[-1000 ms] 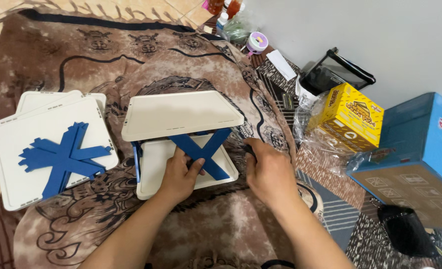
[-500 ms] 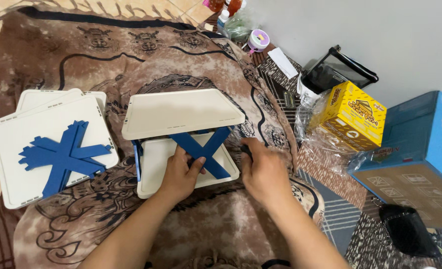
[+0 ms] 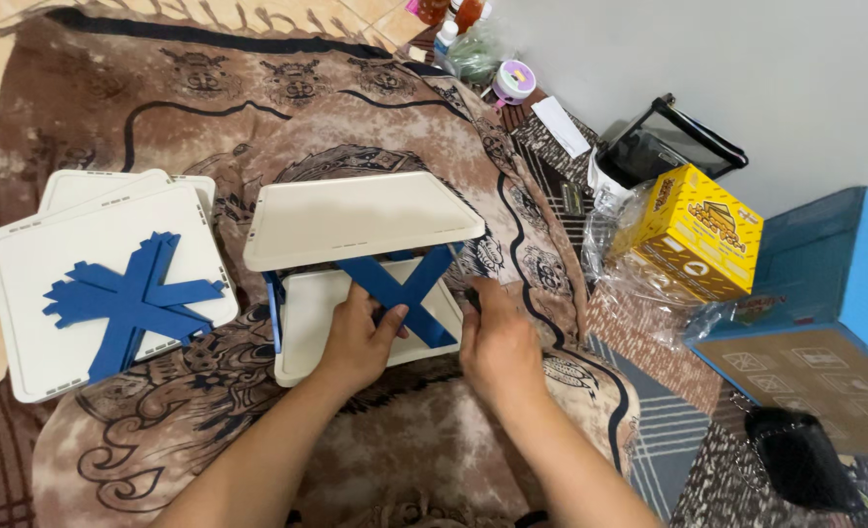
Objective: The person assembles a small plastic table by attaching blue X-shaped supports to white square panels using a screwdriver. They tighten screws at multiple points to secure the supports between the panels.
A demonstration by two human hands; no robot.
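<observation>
- Left hand (image 3: 356,337) grasping the blue cross brace (image 3: 395,286) between two white panels (image 3: 356,217)
- Right hand (image 3: 498,337) gripping the lower panel's (image 3: 307,328) right edge
- Spare panels stack (image 3: 82,293) lies left on the brown cloth (image 3: 258,108)

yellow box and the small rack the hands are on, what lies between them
In the head view, crumpled clear plastic wrap lies beside the yellow box; from there to the rack only the brown patterned cloth shows.

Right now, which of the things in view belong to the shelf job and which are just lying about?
In hand:
left hand on the blue cross brace
right hand at the lower white panel
top white panel
spare white panels with blue braces

Lying about:
yellow box
blue carton
black pouch
</observation>
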